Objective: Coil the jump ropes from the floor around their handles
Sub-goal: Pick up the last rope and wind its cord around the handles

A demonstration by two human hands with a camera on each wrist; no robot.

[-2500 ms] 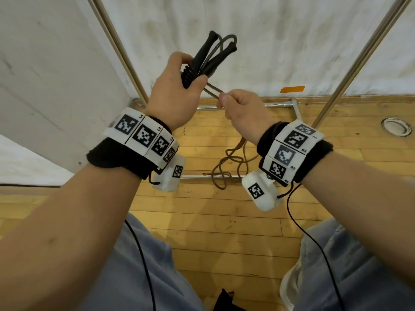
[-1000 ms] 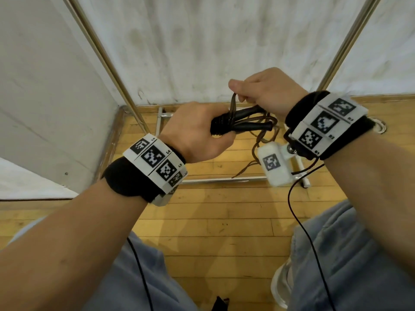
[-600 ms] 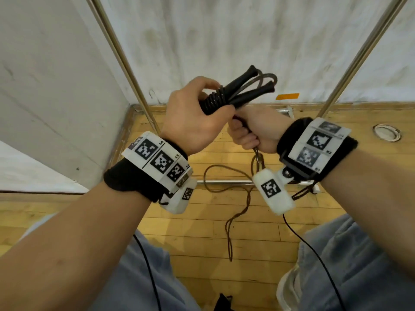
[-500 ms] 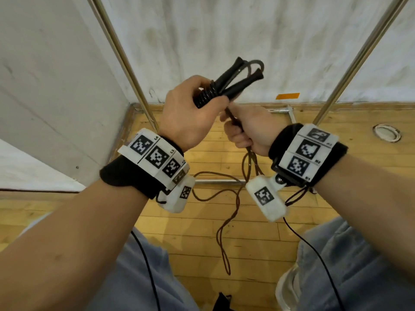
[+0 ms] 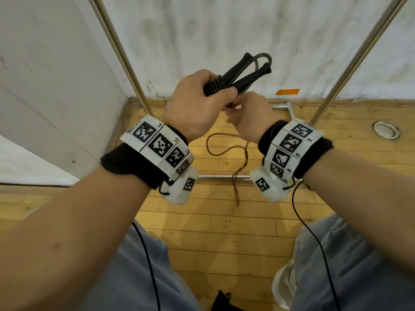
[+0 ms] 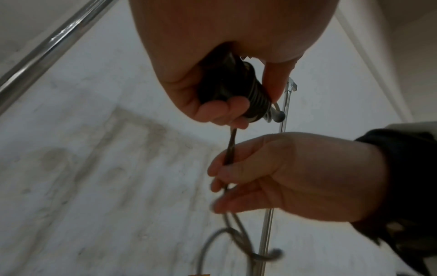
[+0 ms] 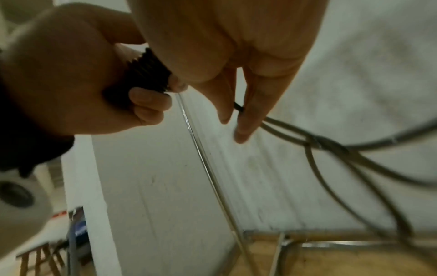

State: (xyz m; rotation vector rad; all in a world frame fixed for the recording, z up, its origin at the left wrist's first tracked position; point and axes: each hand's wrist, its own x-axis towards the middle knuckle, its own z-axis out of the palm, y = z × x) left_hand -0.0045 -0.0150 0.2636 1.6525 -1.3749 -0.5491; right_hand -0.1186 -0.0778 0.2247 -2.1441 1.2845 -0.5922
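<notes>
Head view: our left hand [image 5: 197,104] clenches the handles [image 5: 238,75]; right hand [image 5: 249,115] pinches limp, light rope [image 5: 226,149] close by them.

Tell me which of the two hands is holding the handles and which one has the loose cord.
The left hand grips the black handles, already partly wrapped. The right hand, just below it, pinches the loose brown cord that trails down.
</notes>
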